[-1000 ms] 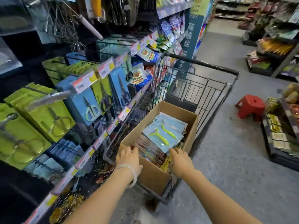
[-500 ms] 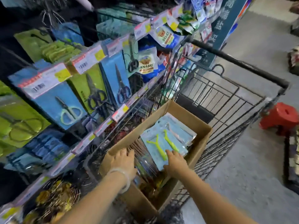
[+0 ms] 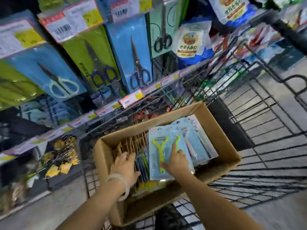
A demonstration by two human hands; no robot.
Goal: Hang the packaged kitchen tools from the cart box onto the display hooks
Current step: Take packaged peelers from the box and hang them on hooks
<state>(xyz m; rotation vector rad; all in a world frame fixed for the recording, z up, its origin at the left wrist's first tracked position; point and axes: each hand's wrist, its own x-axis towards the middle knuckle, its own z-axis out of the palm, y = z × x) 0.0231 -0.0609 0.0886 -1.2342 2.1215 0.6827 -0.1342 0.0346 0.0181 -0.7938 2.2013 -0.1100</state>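
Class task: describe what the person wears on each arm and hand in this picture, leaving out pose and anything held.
Both forearms are bare, with no sleeves in view. The left hand has a thin ring on one finger and a pale translucent bangle at the wrist. The right hand shows nothing worn.

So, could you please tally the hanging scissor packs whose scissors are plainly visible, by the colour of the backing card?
Blue card: 2
Green card: 1
Pale mint card: 1
Total: 4
A blurred green pack at far left is left out.
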